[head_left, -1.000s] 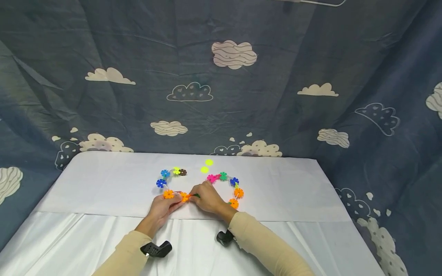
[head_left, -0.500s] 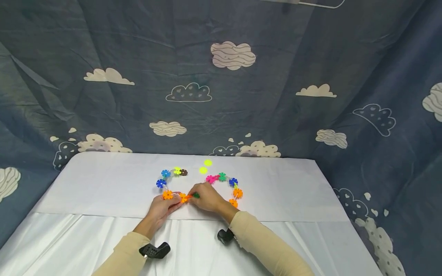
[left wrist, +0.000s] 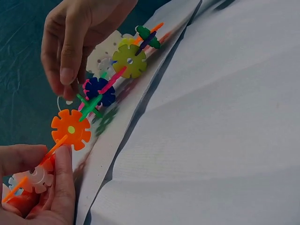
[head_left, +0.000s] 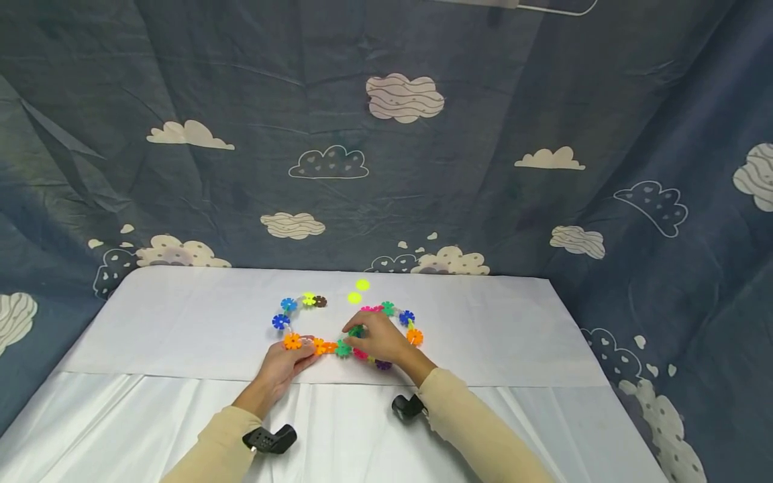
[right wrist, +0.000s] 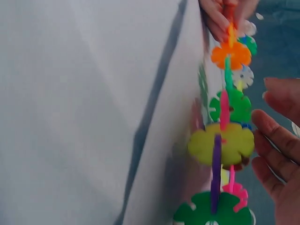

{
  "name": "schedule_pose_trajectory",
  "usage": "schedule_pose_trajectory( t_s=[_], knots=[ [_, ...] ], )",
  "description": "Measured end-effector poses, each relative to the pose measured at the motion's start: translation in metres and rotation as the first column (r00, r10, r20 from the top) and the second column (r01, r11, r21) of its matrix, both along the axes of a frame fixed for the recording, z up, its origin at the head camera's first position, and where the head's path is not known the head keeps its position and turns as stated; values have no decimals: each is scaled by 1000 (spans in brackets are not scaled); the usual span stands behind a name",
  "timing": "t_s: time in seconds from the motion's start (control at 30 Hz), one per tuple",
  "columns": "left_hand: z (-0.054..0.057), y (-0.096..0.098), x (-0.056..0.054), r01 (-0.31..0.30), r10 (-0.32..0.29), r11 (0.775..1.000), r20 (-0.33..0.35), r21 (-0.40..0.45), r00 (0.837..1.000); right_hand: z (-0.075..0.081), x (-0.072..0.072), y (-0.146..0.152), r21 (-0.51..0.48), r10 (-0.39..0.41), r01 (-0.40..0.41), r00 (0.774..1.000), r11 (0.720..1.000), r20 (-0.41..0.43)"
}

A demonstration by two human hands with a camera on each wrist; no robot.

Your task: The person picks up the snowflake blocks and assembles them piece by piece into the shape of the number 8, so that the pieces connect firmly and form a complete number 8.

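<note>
A chain of interlocking flower-shaped plastic discs, in many colours, lies in a curving line on the white table. My left hand pinches orange and clear discs of it between thumb and fingers; an orange disc stands just beyond the fingertips. My right hand is beside the chain's middle, its fingers apart and loosely bent. In the right wrist view its fingertips are close beside a green disc and a yellow disc, with nothing gripped. Part of the chain is hidden behind that hand.
Two loose yellow discs lie behind the chain. A brown disc ends its left arm. The white table runs back to a dark curtain with cloud prints. Both wrists wear black devices.
My right hand has let go of the chain near the green disc and shifted right, uncovering green, pink and purple discs. The left hand keeps its hold in place.
</note>
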State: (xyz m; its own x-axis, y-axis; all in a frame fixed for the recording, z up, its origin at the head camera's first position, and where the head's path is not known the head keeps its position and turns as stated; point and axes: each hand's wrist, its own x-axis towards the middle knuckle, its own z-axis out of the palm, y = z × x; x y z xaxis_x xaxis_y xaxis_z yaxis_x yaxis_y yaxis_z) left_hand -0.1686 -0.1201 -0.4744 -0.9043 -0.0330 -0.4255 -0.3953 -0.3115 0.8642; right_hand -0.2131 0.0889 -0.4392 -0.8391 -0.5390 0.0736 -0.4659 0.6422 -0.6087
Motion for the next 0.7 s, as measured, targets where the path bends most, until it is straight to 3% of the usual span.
schedule_pose_trajectory(
  t_s=[0.27, 0.37, 0.47, 0.53, 0.63, 0.7],
  knots=[
    [0, -3, 2, 40, -39, 998, -4, 43, 999, 2, 0, 16, -82, -109, 108, 994, 991, -5],
    [2, -10, 2, 134, -134, 991, 5, 30, 991, -1, -1, 21, -96, -130, 130, 991, 987, 2],
    [5, -21, 2, 285, -285, 958, 7, -22, 959, -3, -3, 24, -96, -138, 139, 990, 986, 15],
    [6, -27, 0, 388, -388, 919, 10, -72, 922, -5, -4, 25, -98, -138, 139, 990, 985, 19],
    [8, -34, -1, 479, -478, 866, 42, -147, 877, -5, -5, 25, -99, -143, 144, 990, 985, 21],
    [11, -37, -3, 514, -511, 831, 73, -215, 857, -6, -5, 25, -100, -145, 147, 989, 984, 24]
  ],
)
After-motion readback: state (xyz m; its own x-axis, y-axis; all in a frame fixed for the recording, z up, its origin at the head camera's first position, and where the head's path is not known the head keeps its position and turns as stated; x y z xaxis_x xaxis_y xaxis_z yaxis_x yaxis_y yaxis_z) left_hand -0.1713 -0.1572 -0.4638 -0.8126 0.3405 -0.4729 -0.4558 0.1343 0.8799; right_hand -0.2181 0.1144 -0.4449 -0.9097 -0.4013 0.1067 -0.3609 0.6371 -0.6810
